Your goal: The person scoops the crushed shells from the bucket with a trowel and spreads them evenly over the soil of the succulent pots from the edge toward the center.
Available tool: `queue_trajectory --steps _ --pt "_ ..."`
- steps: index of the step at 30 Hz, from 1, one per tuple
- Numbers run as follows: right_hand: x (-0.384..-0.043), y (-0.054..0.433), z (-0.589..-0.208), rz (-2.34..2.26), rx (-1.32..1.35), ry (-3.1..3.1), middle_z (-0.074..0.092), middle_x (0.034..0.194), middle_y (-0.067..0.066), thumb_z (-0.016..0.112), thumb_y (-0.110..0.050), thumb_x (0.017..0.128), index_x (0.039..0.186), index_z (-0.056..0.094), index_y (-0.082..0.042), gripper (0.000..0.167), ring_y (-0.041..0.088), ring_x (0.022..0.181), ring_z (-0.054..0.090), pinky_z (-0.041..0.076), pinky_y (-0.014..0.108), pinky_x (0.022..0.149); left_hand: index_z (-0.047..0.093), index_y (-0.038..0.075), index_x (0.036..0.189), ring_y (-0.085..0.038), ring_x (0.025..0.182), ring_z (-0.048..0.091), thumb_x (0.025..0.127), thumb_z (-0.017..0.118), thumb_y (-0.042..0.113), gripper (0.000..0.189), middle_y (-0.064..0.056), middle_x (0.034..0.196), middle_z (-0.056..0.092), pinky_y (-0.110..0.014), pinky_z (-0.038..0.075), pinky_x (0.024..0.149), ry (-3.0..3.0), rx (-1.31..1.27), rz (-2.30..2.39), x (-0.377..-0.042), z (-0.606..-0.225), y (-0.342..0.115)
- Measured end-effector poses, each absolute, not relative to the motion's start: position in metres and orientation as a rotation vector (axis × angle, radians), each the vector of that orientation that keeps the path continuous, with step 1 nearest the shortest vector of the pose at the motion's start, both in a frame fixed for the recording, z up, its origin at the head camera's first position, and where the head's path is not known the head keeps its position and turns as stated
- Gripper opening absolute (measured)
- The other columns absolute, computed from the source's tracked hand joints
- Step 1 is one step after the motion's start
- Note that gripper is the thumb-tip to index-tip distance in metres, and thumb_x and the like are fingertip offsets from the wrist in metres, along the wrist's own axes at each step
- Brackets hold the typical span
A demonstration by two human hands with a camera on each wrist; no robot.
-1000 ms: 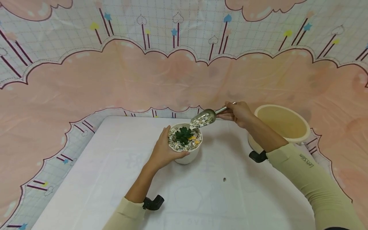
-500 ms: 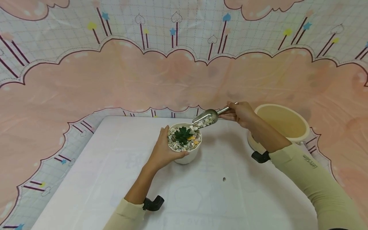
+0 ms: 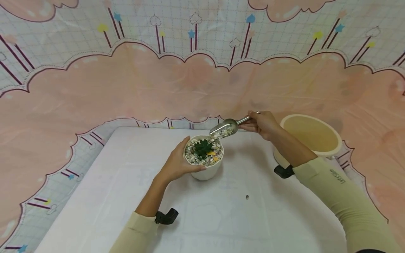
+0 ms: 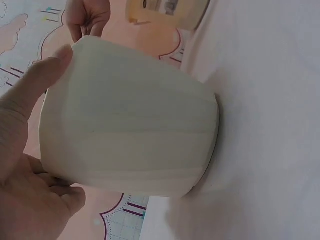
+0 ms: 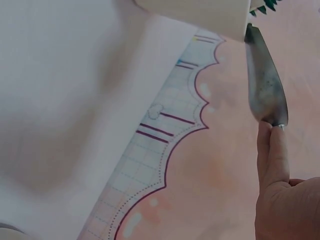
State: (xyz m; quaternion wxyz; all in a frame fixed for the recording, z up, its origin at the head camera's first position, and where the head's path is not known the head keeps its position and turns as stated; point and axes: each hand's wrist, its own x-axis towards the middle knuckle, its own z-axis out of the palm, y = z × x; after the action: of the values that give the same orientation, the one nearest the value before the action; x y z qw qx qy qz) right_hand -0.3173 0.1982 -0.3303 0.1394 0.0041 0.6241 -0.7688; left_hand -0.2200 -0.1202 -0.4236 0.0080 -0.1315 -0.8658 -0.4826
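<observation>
A white flower pot (image 3: 205, 173) stands on the table, with a dark green succulent (image 3: 202, 149) set among pale pebbles and a few orange pieces. My left hand (image 3: 176, 164) holds the pot near its rim, thumb on one side and fingers on the other; the left wrist view shows the pot's plain wall (image 4: 130, 115) up close. With my right hand (image 3: 267, 125) I grip the handle of a metal scoop (image 3: 232, 123). Its lip tilts down at the pot's back right rim, with pebbles in the scoop. In the right wrist view, the scoop's underside (image 5: 267, 80) hides its load.
A large cream bucket (image 3: 337, 144) stands at the back right, partly behind my right forearm. One small dark pebble (image 3: 247, 197) lies on the white table (image 3: 221, 225). A patterned cloth (image 3: 202, 91) hangs behind the table's far edge.
The scoop drew slightly right, then came back left over the pot's rim. My left hand and wrist have shifted a little to the left, still holding the pot.
</observation>
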Motion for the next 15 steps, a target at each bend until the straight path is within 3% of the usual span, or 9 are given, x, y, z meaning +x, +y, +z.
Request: queue_trajectory --steps 9,15 --pt "-0.319 0.195 -0.334 -2.224 0.037 1.820 0.075 0.083 0.014 0.043 -0.015 0.115 0.111 0.055 0.010 0.028 0.022 0.075 0.079 0.061 0.031 0.079 0.013 0.000 0.167 -0.043 0.158 0.008 0.073 0.097 0.037 0.132 -0.025 0.172 0.012 -0.064 0.022 0.121 -2.677 -0.257 -1.544 -0.204 -0.426 -0.104" --pt "-0.318 0.192 -0.334 -2.221 0.008 1.839 0.075 0.083 0.014 0.043 -0.015 0.115 0.114 0.053 0.012 0.028 0.021 0.075 0.079 0.060 0.030 0.080 0.015 -0.002 0.165 -0.042 0.159 0.008 0.070 0.100 0.037 0.134 -0.024 0.169 0.020 -0.060 0.024 0.122 -2.620 -0.142 -1.429 -0.195 -0.432 -0.091"
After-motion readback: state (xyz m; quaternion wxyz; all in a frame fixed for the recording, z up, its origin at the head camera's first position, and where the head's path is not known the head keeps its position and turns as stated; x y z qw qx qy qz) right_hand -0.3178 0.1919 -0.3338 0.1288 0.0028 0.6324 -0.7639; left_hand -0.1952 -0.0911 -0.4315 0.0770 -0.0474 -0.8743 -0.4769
